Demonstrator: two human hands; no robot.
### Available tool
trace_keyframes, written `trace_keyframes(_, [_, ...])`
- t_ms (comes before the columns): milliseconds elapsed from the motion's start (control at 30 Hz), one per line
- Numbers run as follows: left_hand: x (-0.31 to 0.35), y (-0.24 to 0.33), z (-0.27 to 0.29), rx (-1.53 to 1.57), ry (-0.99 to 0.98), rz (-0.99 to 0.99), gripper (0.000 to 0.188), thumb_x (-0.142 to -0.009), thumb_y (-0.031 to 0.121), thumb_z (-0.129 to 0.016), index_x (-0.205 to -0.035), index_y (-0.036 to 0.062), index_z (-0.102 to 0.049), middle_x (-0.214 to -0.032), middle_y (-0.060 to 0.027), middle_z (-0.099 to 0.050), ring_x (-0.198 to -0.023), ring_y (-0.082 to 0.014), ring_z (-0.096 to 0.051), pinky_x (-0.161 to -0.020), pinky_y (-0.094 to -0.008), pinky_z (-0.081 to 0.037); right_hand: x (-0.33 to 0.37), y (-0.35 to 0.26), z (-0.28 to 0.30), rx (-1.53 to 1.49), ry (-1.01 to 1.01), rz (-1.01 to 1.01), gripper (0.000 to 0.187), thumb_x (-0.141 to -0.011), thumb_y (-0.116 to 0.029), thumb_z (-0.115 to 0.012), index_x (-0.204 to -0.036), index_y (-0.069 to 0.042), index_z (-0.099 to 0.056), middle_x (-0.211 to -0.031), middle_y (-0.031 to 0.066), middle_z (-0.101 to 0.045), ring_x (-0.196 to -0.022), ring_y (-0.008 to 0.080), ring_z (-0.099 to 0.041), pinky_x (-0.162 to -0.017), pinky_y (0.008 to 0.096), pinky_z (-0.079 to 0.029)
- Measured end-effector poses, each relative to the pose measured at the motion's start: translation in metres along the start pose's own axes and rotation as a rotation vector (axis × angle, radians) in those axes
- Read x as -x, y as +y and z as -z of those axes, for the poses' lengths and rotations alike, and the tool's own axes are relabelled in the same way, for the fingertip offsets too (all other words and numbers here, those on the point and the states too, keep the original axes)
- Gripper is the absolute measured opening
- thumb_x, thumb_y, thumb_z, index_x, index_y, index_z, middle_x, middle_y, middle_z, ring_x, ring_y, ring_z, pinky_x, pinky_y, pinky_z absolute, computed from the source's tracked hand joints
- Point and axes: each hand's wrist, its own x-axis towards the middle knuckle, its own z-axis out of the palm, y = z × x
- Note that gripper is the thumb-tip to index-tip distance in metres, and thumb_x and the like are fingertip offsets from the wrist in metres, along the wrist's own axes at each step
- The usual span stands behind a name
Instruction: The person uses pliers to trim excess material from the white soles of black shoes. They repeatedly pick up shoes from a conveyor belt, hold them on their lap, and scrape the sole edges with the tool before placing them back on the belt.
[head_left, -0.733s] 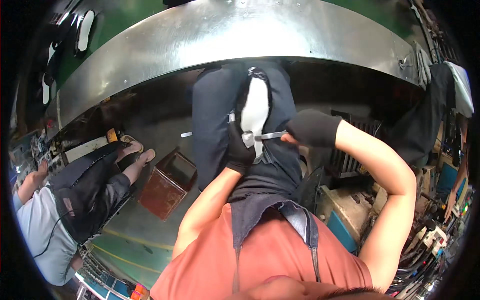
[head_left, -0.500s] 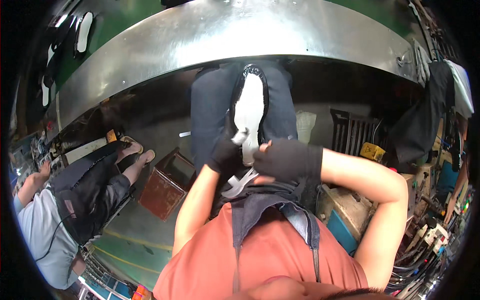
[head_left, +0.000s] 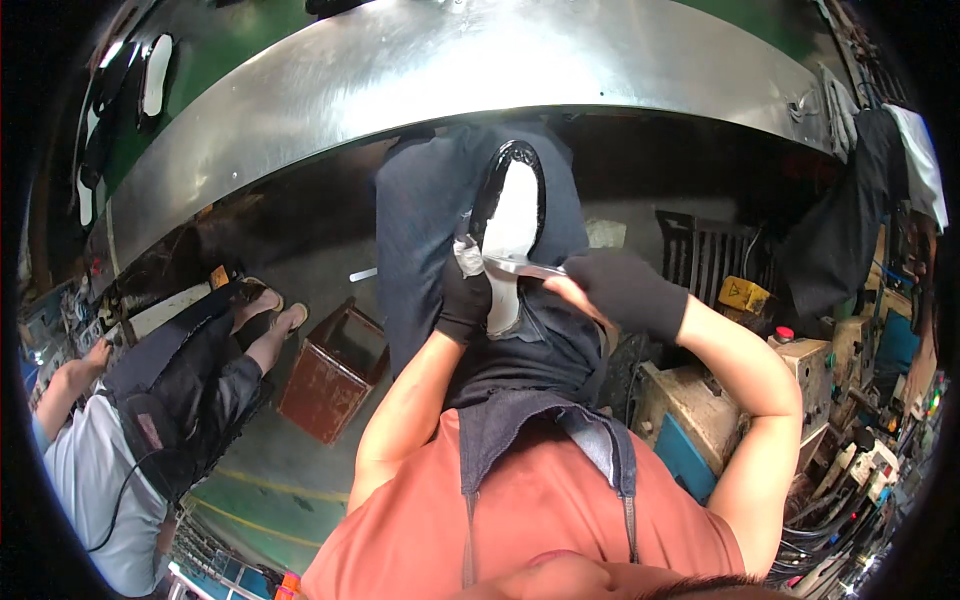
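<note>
Across my thighs lies a shoe (head_left: pixel 512 222), its white sole side facing up and its shiny black rim folded around it, toe pointing away from me. My left hand (head_left: pixel 463 302), in a black fingerless glove with white wrapping on a finger, grips the shoe's left edge around its middle. In my right hand (head_left: pixel 622 292), gloved the same way, is a silver metal hand tool (head_left: pixel 523 266). The tool's head reaches over the middle of the sole; I cannot tell whether it touches. Its exact kind is unclear, as my fingers cover the handle.
A long metal bench (head_left: pixel 450 75) curves in front of my knees. On the green surface beyond it, more shoes (head_left: pixel 156 75) lie at the far left. A brown box-like stool (head_left: pixel 330 375) and a seated person (head_left: pixel 150 420) are at left. Worn machines (head_left: pixel 690 420) stand at right.
My right hand has moved right and swung the tool from near my lap up over the sole. My left hand has shifted slightly, and the shoe has tilted a little to the right.
</note>
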Motion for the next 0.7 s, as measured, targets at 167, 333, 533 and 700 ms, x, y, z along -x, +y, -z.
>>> trace_keyframes(167, [0.003,0.053,-0.011,-0.29,-0.139,-0.351,0.043,-0.096,0.013,-0.049,-0.135,0.0,-0.039,-0.126,-0.0128,-0.054,-0.112,-0.0221,-0.054,-0.097,-0.0319,-0.041,0.016,-0.054,0.008,0.231,0.185,0.176,0.04,-0.092,-0.038,-0.054,-0.076,-0.002,-0.063,-0.072,0.0189,-0.062,-0.066,0.0349,-0.064,-0.061,0.0431,-0.051])
trace_keyframes(333, [0.008,0.074,0.001,-0.346,-0.326,-0.226,0.087,-0.075,0.026,-0.078,-0.142,0.0017,-0.028,-0.139,-0.0156,-0.04,-0.129,-0.0266,-0.039,-0.108,-0.0389,-0.032,-0.03,-0.015,-0.009,0.207,0.062,0.493,0.044,-0.089,-0.043,-0.056,-0.076,-0.001,-0.063,-0.069,0.0195,-0.062,-0.069,0.0348,-0.066,-0.06,0.0413,-0.052])
trace_keyframes(533, [0.02,0.11,0.004,-0.187,-0.137,0.048,0.08,-0.073,0.014,-0.077,-0.14,0.0016,-0.035,-0.13,-0.01,-0.051,-0.121,-0.021,-0.049,-0.101,-0.0341,-0.041,0.025,0.038,-0.052,-0.405,0.175,-0.195,0.043,-0.096,-0.044,-0.047,-0.092,-0.004,-0.062,-0.079,0.021,-0.063,-0.076,0.0342,-0.064,-0.067,0.0412,-0.048])
trace_keyframes(700, [-0.044,0.18,0.069,0.084,0.09,0.082,0.05,-0.087,0.025,-0.064,-0.128,0.0004,-0.047,-0.113,-0.0106,-0.058,-0.099,-0.0215,-0.058,-0.087,-0.0324,-0.048,-0.001,0.034,-0.119,-0.89,0.461,-0.47,0.048,-0.098,-0.043,-0.047,-0.08,0.0,-0.06,-0.063,0.0059,-0.058,-0.056,0.0143,-0.061,-0.054,0.0303,-0.047])
